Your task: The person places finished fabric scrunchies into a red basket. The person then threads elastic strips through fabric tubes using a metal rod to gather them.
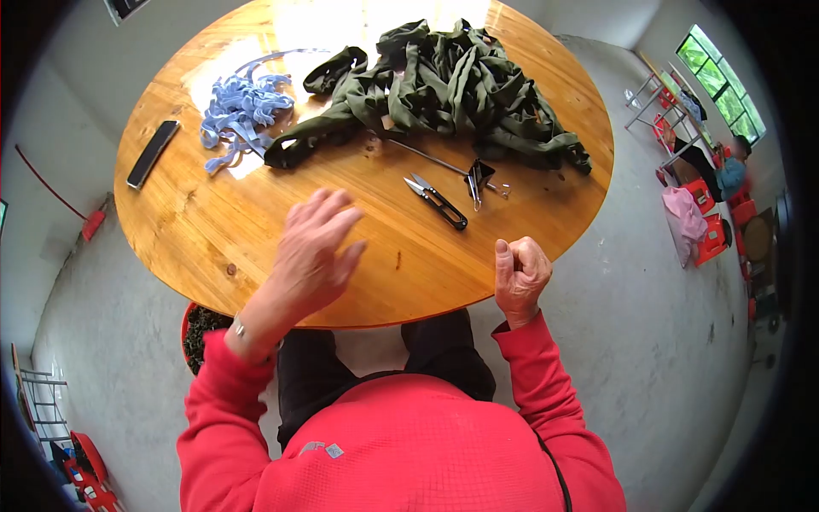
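Observation:
My left hand (314, 252) hovers over the near left part of the round wooden table (367, 294), fingers spread and nothing in them. At the near right edge, my right hand (522, 277) is curled into a fist with the thumb up; nothing shows in it. Between and beyond the hands lie black-handled thread snips (442, 205). Just past them is a thin metal rod (426, 156) with a small black piece (479, 175) and metal pins at its end. A heap of dark green fabric strips (452, 85) lies farther back, left of it a tangle of light blue strips (243, 107).
A black phone-like slab (153, 154) lies near the table's left edge. Below that side stands a red tub (189, 337) with dark scraps. A person (729, 175) sits at the far right among red stools (711, 239). A red broom (92, 224) leans at left.

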Action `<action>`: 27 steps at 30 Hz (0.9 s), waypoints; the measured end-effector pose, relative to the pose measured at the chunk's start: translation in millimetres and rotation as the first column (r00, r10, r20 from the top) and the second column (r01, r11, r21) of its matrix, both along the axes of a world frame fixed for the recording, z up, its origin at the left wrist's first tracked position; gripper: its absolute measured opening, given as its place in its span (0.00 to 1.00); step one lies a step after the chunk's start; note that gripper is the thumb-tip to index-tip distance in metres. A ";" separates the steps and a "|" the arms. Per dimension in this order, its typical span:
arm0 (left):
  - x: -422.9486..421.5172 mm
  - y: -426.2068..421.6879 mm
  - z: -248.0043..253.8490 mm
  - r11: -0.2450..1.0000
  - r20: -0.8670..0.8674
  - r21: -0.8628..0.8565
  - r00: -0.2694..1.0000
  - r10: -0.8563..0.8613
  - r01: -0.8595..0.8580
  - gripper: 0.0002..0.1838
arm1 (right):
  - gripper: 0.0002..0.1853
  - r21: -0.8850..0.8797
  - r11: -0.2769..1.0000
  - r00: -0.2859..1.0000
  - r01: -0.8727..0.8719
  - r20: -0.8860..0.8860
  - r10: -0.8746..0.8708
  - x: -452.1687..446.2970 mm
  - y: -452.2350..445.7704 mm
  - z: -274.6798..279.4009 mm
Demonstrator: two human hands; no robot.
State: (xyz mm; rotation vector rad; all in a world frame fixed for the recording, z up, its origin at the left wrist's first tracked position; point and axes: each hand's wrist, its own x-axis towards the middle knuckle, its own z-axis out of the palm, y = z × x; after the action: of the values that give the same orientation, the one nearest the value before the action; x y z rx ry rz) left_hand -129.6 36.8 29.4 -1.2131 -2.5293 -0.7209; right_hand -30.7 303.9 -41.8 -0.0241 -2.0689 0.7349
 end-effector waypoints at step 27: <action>-80.6 152.6 -21.3 0.902 0.251 0.134 0.866 -0.432 0.410 0.17 | 0.21 -0.014 0.999 0.998 0.048 -0.030 -0.048 -0.5 -2.0 1.3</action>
State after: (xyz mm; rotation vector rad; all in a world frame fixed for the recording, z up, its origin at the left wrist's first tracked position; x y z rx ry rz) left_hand -210.2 189.4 8.0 -1.7780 -2.4299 -1.1468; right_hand -31.3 301.9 -40.5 -0.0693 -2.0275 0.7153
